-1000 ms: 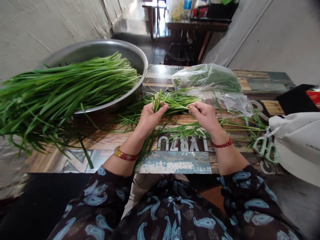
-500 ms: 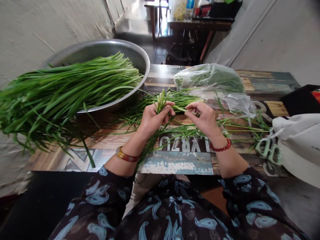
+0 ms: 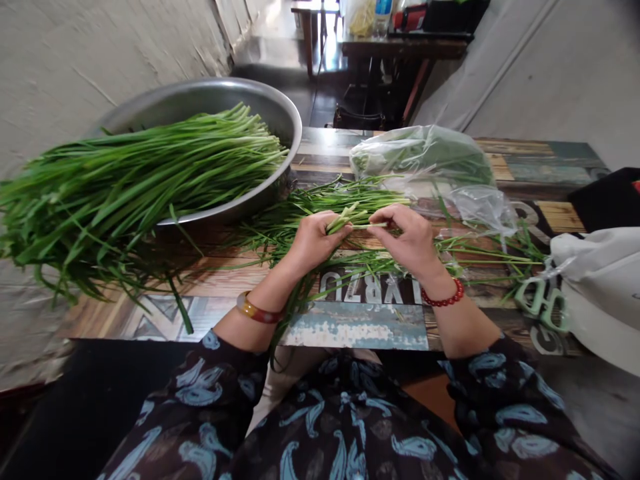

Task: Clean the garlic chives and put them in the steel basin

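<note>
My left hand (image 3: 319, 239) is closed around a small bunch of garlic chives (image 3: 345, 217), whose pale stem ends point to the right. Their green leaves trail down past the wrist to the table's front edge. Opposite it, my right hand (image 3: 406, 235) pinches the end of one stem sticking out of that bunch. Just beyond both hands lies a pile of loose chives (image 3: 350, 197) on the table. Thin scraps of chives (image 3: 373, 259) are strewn beneath and between the hands.
A large metal basin (image 3: 295, 143) on the left holds a big heap of chives (image 3: 165, 163) overhanging its rim. A clear plastic bag (image 3: 425, 157) of greens lies at the back. At the right are green-handled scissors (image 3: 543, 303) and a white cap (image 3: 600, 293).
The bunch in my left hand has tipped from upright to pointing right. My left hand has turned and shifted slightly right, and my right hand still pinches a stem.
</note>
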The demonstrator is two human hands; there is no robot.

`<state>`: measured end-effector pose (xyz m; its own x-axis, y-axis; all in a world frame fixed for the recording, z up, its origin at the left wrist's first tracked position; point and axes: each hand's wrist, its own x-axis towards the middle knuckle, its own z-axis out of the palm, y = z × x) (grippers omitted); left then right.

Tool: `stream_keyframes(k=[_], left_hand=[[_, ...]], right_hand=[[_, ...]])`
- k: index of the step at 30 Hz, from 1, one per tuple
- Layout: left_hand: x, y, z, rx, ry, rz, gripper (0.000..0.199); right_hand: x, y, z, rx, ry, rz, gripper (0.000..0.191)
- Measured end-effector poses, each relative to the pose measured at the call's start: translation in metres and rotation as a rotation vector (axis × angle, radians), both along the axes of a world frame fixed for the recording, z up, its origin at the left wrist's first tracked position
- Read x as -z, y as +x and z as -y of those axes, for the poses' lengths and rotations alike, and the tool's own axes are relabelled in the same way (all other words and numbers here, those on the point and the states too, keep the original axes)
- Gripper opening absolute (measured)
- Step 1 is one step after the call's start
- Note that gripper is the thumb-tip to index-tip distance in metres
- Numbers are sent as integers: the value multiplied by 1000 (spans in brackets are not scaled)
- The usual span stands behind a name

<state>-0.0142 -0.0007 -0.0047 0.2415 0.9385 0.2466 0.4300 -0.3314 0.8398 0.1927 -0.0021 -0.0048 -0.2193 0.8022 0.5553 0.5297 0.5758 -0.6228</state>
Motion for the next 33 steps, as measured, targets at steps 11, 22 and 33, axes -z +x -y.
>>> stream_keyframes(k=[11,22,33], left_hand=[[-1,-2,1,15,-107,22,37],[3,3,2,23,185,-226,31],[5,1,8,8,326,-448,19]], right_hand=[[8,1,-6,-108,67,82,11],[23,-10,-7,4,-358,-270,18],[16,20,-15,8,-368,-277,37]])
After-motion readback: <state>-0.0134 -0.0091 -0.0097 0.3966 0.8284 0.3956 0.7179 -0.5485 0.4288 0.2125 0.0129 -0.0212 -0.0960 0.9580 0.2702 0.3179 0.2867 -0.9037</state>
